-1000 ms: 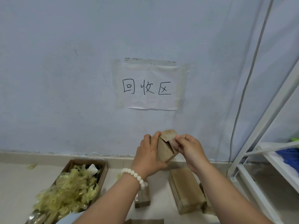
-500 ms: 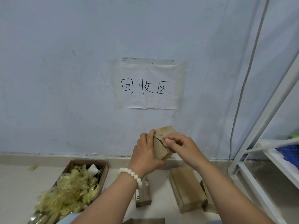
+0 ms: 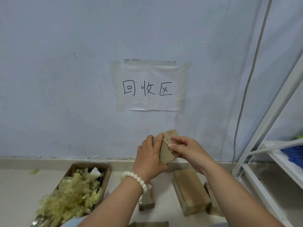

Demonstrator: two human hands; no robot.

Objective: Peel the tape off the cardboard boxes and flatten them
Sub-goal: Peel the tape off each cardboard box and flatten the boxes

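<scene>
I hold a small brown cardboard box [image 3: 166,152] up in front of the wall. My left hand [image 3: 150,157], with a white bead bracelet on the wrist, grips the box from its left side. The fingers of my right hand [image 3: 184,149] are curled over the box's top right edge and pinch at the flap there. Whether tape sits under those fingers is hidden. Below, on the floor, lie a taped box [image 3: 190,191] and a smaller box [image 3: 146,200].
An open carton [image 3: 107,173] at the lower left is heaped with crumpled yellowish tape [image 3: 72,197]. A white metal shelf rack [image 3: 268,141] with a blue basket [image 3: 293,152] stands at the right. A paper sign [image 3: 153,88] is taped to the wall.
The box has tipped and sunk slightly in my hands. My right hand has slid from the raised flap down over the top edge, pressing the flap closer to the box.
</scene>
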